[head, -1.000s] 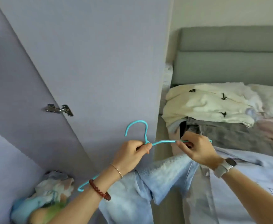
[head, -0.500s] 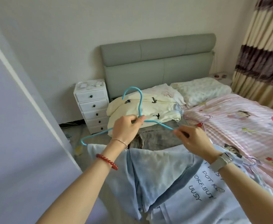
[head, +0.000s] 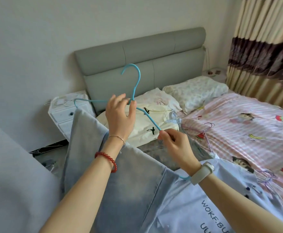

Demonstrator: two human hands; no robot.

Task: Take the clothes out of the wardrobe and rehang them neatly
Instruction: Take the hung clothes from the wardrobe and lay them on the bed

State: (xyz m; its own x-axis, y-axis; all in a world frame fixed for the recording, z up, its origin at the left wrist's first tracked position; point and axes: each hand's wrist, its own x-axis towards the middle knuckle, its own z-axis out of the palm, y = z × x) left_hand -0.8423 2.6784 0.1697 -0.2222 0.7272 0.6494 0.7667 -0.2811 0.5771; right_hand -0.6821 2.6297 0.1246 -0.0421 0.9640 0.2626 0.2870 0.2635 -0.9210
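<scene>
**Jeans on the hanger, over the bed**

In the middle of the frame, a blue hanger (head: pixel 138 98) is held up with pale jeans (head: pixel 120 190) draped over its lower bar, the cloth falling toward the lower centre. The left hand (head: pixel 120 118) pinches the hanger at the neck, just under the hook; the right hand (head: pixel 176 145) pinches the right arm of the wire lower down.

The hanger looks thin and springy, likely to twist if gripped at one end only, so the neck is the steady place to hold. The jeans look soft and fairly heavy, and could slide along the smooth bar if it tilts; evening the folds on both sides should keep them on.

A wardrobe door (head: pixel 11 174) fills the lower left edge, close to the left forearm. To the right, the bed (head: pixel 255 132) carries a cream garment (head: pixel 154 121), a printed shirt (head: pixel 204 207) and spare wire hangers (head: pixel 209 132), so open room lies mainly upward and toward the headboard (head: pixel 154 52).
</scene>
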